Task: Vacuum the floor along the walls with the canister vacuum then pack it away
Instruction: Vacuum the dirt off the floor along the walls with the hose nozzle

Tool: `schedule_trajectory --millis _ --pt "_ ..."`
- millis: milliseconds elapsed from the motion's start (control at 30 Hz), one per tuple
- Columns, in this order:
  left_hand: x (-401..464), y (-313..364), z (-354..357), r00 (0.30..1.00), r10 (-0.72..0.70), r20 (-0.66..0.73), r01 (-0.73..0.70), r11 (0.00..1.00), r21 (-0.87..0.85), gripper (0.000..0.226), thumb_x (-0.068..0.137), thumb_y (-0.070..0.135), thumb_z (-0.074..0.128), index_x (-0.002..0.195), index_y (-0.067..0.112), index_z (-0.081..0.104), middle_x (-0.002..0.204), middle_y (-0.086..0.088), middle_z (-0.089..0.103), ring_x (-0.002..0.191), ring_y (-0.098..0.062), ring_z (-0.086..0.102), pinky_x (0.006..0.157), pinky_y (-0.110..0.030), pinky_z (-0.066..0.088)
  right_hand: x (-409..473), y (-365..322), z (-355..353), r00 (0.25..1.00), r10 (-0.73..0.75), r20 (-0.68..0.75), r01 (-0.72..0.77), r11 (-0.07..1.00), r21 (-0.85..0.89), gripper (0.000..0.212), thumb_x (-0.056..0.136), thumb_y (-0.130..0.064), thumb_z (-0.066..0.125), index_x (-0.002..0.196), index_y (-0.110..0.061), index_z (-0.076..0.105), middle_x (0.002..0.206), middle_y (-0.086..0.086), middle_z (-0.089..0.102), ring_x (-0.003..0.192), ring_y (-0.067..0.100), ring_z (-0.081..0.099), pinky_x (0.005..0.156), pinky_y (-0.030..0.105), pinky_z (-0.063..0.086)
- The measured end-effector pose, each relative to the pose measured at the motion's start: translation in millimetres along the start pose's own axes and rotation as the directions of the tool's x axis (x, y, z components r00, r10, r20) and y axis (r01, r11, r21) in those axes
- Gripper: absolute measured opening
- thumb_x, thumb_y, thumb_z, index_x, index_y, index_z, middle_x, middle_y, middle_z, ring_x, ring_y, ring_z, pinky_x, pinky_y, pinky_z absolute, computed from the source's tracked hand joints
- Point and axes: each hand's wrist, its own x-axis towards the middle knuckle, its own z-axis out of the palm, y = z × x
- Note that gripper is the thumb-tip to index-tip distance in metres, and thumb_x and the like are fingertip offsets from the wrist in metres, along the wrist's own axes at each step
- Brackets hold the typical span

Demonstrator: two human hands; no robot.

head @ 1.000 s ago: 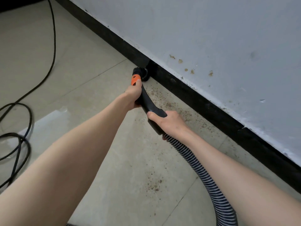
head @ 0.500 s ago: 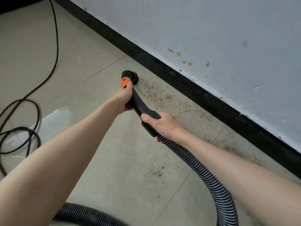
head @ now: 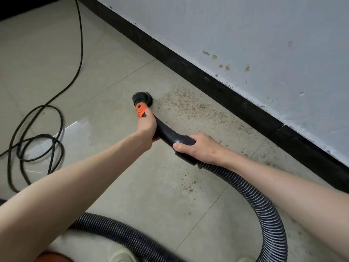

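On tiled floor (head: 117, 186), both hands grip vacuum handle (head: 168, 133) beside scattered crumbs (head: 188, 104)

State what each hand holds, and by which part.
Both grip the vacuum handle: the left hand just behind the orange collar, the right hand at its rear end, where the ribbed hose joins.

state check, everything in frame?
left hand: grips handle near orange collar
right hand: grips handle's rear end
round nozzle: on the floor, off the baseboard
debris: unswept, right of nozzle
hose: looped on floor
power cord: loosely coiled
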Motion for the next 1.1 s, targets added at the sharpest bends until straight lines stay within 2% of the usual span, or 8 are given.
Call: schedule_trajectory --millis 100,233,467,633,733,867,933,1100 --pt "-5.0 -9.6 5.0 1.000 -0.016 0.008 0.016 1.000 -0.022 0.056 0.097 0.052 0.033 0.133 0.010 0.040 0.110 -0.007 0.053 0.093 -0.025 0.055 0.058 -0.035 0.048 -9.6 7.3 -0.4 1.000 0.010 -0.016 -0.011 1.000 -0.014 0.041 0.063 -0.064 0.064 0.065 -0.022 0.061 0.050 -0.009 0.060 0.041 0.006 0.056 0.041 0.023 0.047" --pt "-8.7 -8.7 13.2 0.999 -0.019 0.028 0.020 1.000 -0.023 0.056 0.097 0.052 0.033 0.133 0.009 0.039 0.104 -0.006 0.051 0.091 -0.025 0.055 0.054 -0.033 0.047 -13.3 10.6 -6.4 0.997 0.022 -0.073 -0.023 1.000 -0.015 0.045 0.057 -0.067 0.063 0.061 -0.022 0.063 0.049 -0.009 0.060 0.041 0.006 0.057 0.041 0.023 0.047" --pt "-9.3 -1.0 35.4 0.995 -0.038 0.087 0.043 0.997 -0.060 0.058 0.096 0.056 0.033 0.131 0.010 0.040 0.105 -0.006 0.052 0.096 -0.025 0.055 0.067 -0.037 0.049 -10.1 14.8 -21.0 0.986 0.067 -0.151 -0.078 0.995 -0.068 0.051 0.054 -0.071 0.060 0.062 -0.021 0.062 0.047 -0.010 0.061 0.040 0.006 0.058 0.042 0.024 0.049" --pt "-3.3 14.5 59.8 0.993 -0.020 0.117 0.023 0.999 -0.025 0.057 0.097 0.051 0.032 0.137 0.010 0.037 0.117 -0.008 0.053 0.102 -0.026 0.056 0.063 -0.036 0.050 -1.2 18.6 -43.8 0.982 0.075 -0.173 -0.076 0.997 0.003 0.047 0.063 -0.067 0.064 0.069 -0.020 0.066 0.052 -0.006 0.063 0.040 0.005 0.057 0.042 0.022 0.046" --pt "5.4 24.6 73.5 0.993 -0.010 0.119 0.012 1.000 -0.011 0.058 0.097 0.051 0.031 0.138 0.010 0.036 0.122 -0.008 0.052 0.106 -0.027 0.056 0.072 -0.038 0.053 9.4 20.5 -54.5 0.974 0.099 -0.205 -0.095 0.995 0.028 0.048 0.070 -0.063 0.067 0.072 -0.016 0.068 0.051 -0.007 0.062 0.039 0.006 0.057 0.042 0.022 0.046" --pt "20.0 33.0 85.6 0.989 -0.003 0.148 0.005 1.000 -0.018 0.061 0.096 0.056 0.030 0.136 0.011 0.038 0.122 -0.008 0.054 0.108 -0.026 0.057 0.087 -0.041 0.053 23.1 18.4 -60.4 0.966 0.129 -0.222 -0.125 0.992 0.032 0.066 0.056 -0.072 0.062 0.079 -0.011 0.071 0.057 -0.003 0.067 0.041 0.009 0.058 0.043 0.024 0.048" --pt "25.0 36.4 90.2 0.985 0.002 0.172 0.001 1.000 -0.015 0.063 0.095 0.058 0.030 0.135 0.011 0.038 0.119 -0.007 0.053 0.107 -0.026 0.056 0.084 -0.039 0.053 28.3 17.4 -62.4 0.963 0.134 -0.235 -0.138 0.990 -0.001 0.071 0.052 -0.075 0.058 0.080 -0.011 0.071 0.064 0.001 0.069 0.044 0.013 0.060 0.047 0.029 0.052" --pt "35.2 45.9 97.6 0.976 -0.011 0.219 0.009 1.000 0.007 0.060 0.094 0.058 0.035 0.127 0.009 0.040 0.113 -0.009 0.056 0.100 -0.026 0.058 0.076 -0.038 0.050 36.2 15.7 -59.8 0.944 0.127 -0.305 -0.153 0.986 -0.062 0.064 0.051 -0.077 0.052 0.070 -0.017 0.064 0.054 -0.004 0.065 0.041 0.014 0.062 0.051 0.037 0.056"
